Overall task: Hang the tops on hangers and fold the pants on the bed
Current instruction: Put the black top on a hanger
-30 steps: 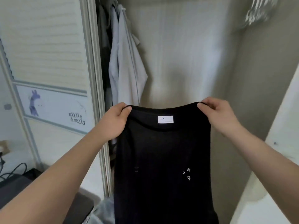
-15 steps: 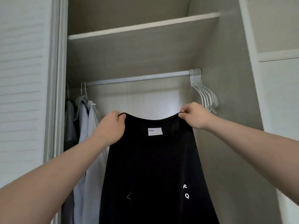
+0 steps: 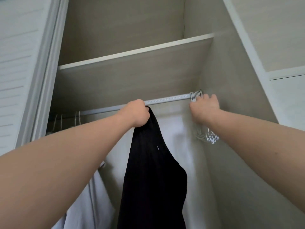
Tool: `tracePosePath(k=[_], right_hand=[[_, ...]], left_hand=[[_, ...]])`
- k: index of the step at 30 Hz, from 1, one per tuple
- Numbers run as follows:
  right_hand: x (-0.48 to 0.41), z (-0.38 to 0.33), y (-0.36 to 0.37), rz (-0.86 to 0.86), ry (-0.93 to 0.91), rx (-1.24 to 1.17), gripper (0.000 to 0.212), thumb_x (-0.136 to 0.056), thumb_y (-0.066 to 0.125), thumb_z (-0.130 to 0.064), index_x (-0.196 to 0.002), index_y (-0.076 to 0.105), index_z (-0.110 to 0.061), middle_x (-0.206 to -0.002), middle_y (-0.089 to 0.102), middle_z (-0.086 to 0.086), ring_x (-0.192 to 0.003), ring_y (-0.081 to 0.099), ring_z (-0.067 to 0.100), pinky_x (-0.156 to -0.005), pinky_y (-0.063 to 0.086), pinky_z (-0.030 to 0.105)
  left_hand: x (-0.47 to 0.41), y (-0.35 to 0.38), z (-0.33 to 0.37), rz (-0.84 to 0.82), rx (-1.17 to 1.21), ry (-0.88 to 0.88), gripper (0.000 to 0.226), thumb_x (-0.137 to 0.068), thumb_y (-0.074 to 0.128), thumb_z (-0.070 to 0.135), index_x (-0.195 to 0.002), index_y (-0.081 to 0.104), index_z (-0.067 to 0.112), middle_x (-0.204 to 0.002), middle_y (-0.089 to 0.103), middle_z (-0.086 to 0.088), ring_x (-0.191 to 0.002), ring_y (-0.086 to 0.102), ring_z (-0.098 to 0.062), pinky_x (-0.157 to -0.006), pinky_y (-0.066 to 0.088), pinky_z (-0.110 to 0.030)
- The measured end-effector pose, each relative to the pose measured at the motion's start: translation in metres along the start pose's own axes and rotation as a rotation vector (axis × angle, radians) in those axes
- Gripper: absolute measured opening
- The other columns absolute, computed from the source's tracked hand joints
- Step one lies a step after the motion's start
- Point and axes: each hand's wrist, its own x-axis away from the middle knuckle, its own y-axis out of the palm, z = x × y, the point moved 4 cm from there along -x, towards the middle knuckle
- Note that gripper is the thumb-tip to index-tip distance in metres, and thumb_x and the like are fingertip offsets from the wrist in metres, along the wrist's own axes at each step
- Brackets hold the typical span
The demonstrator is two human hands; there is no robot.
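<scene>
Head view, left to right: pale garments (image 3: 85, 204) hang at the closet's left. My left hand (image 3: 136, 114) is fisted around the black top (image 3: 153, 179), which dangles limp and narrow below the rail (image 3: 166, 99). Open rail follows. My right hand (image 3: 204, 109) curls around white hangers (image 3: 206, 136) bunched against the right wall (image 3: 231, 96).

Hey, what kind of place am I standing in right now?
Most likely a bedroom wardrobe or built-in closet: a hanging rail with a bunch of spare white hangers at its right end, a shelf above it, and light garments hanging below.
</scene>
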Motion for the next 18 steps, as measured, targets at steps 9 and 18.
tracePosePath(k=[9,18], right_hand=[[-0.015,0.01,0.036,0.051,0.097,-0.051,0.042,-0.098,0.04,-0.009,-0.135,0.057,-0.017,-0.14,0.054,0.01,-0.13,0.049,0.032,-0.101,0.036,0.038],[-0.023,0.017,0.033,0.21,0.152,-0.253,0.035,-0.096,0.046,-0.014,-0.13,0.055,-0.012,-0.133,0.052,0.012,-0.126,0.048,0.033,-0.101,0.038,0.04]], left_hand=[[-0.016,0.01,-0.017,0.01,-0.106,-0.043,0.032,-0.103,0.042,0.027,-0.074,0.047,0.011,-0.075,0.053,-0.005,-0.063,0.05,-0.02,-0.051,0.032,-0.031],[-0.014,0.003,-0.032,0.037,-0.112,-0.082,0.033,-0.103,0.043,0.028,-0.074,0.045,0.013,-0.074,0.051,-0.004,-0.063,0.049,-0.019,-0.054,0.032,-0.031]])
